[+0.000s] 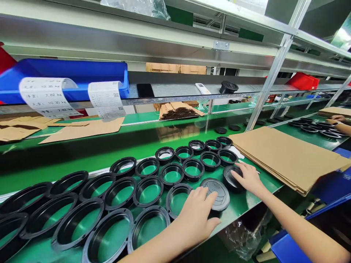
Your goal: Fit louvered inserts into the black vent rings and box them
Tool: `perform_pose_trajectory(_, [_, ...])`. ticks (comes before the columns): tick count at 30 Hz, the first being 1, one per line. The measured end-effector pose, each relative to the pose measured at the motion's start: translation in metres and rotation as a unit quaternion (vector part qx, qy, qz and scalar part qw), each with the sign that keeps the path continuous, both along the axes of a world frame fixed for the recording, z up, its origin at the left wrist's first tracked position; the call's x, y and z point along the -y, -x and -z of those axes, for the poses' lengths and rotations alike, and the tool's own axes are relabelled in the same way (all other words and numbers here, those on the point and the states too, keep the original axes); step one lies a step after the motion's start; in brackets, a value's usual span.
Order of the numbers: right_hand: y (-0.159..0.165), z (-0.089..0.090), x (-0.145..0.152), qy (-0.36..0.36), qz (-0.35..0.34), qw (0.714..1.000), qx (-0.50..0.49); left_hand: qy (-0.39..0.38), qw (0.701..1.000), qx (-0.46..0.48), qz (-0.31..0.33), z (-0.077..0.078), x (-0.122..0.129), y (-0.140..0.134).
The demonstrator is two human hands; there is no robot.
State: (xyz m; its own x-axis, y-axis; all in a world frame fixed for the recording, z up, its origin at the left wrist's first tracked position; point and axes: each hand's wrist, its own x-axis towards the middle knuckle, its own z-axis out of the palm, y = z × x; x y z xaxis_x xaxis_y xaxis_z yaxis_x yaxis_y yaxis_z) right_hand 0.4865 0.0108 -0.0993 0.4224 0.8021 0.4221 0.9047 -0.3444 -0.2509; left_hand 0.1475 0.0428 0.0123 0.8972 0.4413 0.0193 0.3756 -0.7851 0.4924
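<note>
Rows of black plastic rings [172,174] stand on the green bench. Near its front edge sits a grey-black round vent [219,195] with curved lines across its face. My left hand [196,213] is at the vent's left side, fingers stretched and thumb apart; its fingertips reach the vent's edge, and whether they press on it I cannot tell. Just right of it, my right hand [251,179] grips a second, darker round vent [231,179], thumb over the top and fingers at the far right edge. The underside of this vent is hidden.
Flat cardboard sheets [285,153] are stacked right of the rings. Above runs a shelf with a blue bin [74,73], labels, a phone [145,90], a white remote [202,88] and a black round part [229,87]. A metal post [270,80] rises behind. Another person's hand [338,118] is far right.
</note>
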Motion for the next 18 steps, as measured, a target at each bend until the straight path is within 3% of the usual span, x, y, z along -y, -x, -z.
perform_pose_trajectory(4, [0.026, -0.002, -0.007, 0.086, 0.076, 0.993, -0.016, -0.048, 0.993, -0.104, -0.002, 0.020, -0.017, -0.049])
perform_pose_trajectory(8, [0.035, -0.007, -0.008, 0.154, 0.061, 0.985, -0.048, -0.049, 0.987, -0.153, -0.013, 0.049, -0.027, -0.076])
perform_pose_trajectory(11, [0.031, -0.005, -0.003, 0.133, 0.041, 0.990, -0.011, -0.047, 0.989, -0.138, -0.027, 0.058, -0.027, -0.081])
perform_pose_trajectory(13, [0.027, -0.004, 0.000, 0.116, -0.025, 0.993, 0.026, -0.048, 0.991, -0.124, -0.036, 0.056, -0.025, -0.079])
perform_pose_trajectory(16, [0.024, -0.007, 0.003, 0.150, -0.132, 0.980, 0.005, -0.034, 0.994, -0.096, -0.042, 0.037, -0.014, -0.066])
perform_pose_trajectory(18, [0.027, -0.016, 0.005, 0.189, -0.135, 0.972, -0.022, -0.013, 0.996, -0.081, -0.026, 0.019, -0.001, -0.049])
